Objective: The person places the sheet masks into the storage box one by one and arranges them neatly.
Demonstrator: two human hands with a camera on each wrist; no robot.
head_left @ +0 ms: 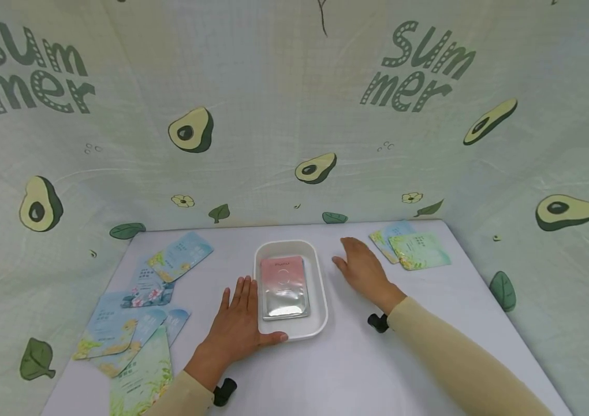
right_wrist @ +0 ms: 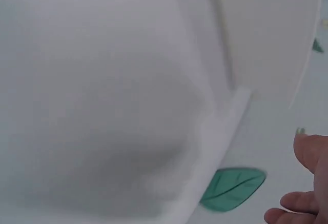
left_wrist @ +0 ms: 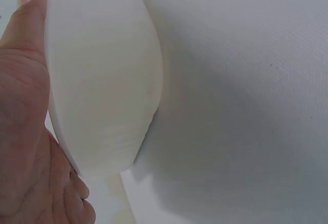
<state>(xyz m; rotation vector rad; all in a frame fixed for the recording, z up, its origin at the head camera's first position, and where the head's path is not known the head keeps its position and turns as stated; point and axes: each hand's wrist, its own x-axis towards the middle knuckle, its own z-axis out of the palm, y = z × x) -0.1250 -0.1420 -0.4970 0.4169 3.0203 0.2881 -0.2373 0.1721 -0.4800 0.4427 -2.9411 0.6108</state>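
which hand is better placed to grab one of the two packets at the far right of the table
Right, probably. The right hand lies open on the table beside the two packets, nearer them than the left hand, which rests against the white tray.

A white table (head_left: pixel 429 323) stands before an avocado-print "Summer" cloth backdrop (head_left: pixel 284 115).

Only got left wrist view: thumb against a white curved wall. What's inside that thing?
Observer: The white rectangular plastic tray holds one flat pink-and-silver sachet.
Operator: Where's the other hand?
Observer: The right hand lies flat on the white table, right of the tray, not touching it.
Operator: Any more sachets?
Observer: Yes, blue and green sachets scattered left of the left hand, and two more sachets by the right fingertips.
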